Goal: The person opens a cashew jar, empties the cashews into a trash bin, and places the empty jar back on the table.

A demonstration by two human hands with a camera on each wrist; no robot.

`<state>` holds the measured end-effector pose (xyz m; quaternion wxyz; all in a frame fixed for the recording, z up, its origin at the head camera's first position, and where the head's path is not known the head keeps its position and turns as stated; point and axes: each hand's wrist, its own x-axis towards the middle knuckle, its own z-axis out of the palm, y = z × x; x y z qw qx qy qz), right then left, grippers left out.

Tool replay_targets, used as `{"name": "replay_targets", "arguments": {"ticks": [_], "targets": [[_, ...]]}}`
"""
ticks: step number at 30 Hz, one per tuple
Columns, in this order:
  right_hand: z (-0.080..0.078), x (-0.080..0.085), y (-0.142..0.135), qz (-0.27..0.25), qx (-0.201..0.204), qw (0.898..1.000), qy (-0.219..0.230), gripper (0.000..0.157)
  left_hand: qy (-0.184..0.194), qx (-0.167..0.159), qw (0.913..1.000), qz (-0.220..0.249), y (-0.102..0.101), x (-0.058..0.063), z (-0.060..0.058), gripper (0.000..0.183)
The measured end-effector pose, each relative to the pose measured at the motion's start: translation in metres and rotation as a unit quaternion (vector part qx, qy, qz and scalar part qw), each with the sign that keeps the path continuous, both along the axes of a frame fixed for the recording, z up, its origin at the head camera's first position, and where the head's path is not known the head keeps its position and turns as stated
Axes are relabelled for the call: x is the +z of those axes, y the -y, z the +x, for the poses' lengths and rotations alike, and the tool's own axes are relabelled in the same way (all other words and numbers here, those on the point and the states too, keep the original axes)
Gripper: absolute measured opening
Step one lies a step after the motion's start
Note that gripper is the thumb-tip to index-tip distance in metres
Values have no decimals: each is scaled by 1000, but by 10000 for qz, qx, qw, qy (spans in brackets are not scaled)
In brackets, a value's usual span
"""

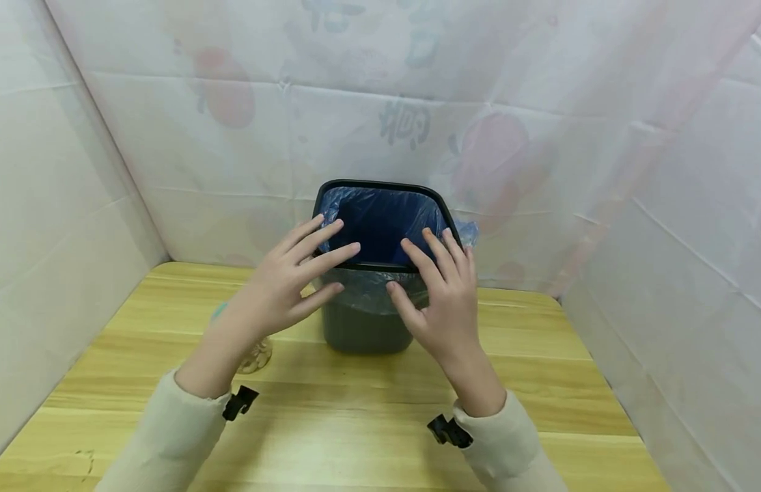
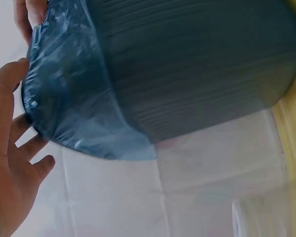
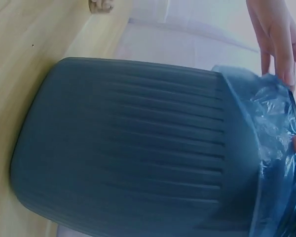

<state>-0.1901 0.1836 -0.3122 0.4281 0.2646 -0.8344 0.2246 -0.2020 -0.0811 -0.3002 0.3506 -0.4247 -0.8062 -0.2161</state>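
A grey trash can [image 1: 365,335] stands upright on the table, with a dark rim around its top. A thin blue trash bag [image 2: 69,84] lines it and folds down over the outside of the rim. My left hand [image 1: 285,280] is at the left part of the rim, fingers spread and fairly straight, fingertips over the opening. On the other side, my right hand [image 1: 445,301] is spread in the same way, with the thumb lower, in front of the bag's fold. Neither hand has anything gripped. The ribbed wall [image 3: 153,143] of the can fills much of the right wrist view.
Beside my left wrist, partly hidden by it, is a clear container [image 1: 255,357] of pale pieces, with a bit of teal [image 1: 218,311] behind the forearm. The wooden table [image 1: 331,437] meets printed white cloth walls [image 1: 282,137] at the back and sides.
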Motion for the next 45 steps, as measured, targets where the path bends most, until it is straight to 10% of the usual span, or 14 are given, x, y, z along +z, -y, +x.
{"name": "replay_targets", "arguments": {"ticks": [8, 16, 26, 34, 45], "targets": [[22, -14, 20, -273, 834, 9938, -682, 42, 148, 541, 9982, 209, 38, -9, 27, 51], [30, -42, 60, 8, 2109, 9517, -2231, 20, 770, 1230, 9894, 99, 72, -40, 45, 55], [39, -104, 97, 980, 2327, 9642, 807, 54, 1242, 1472, 9812, 121, 96, -76, 48, 65], [34, -118, 125, 1461, 1884, 8971, 3720, 89, 1384, 1531, 9785, 13, 107, -95, 42, 70], [11, -134, 166, 21, 1840, 8354, 5179, 115, 1791, 1678, 9693, -102, 111, -109, 35, 74]]}}
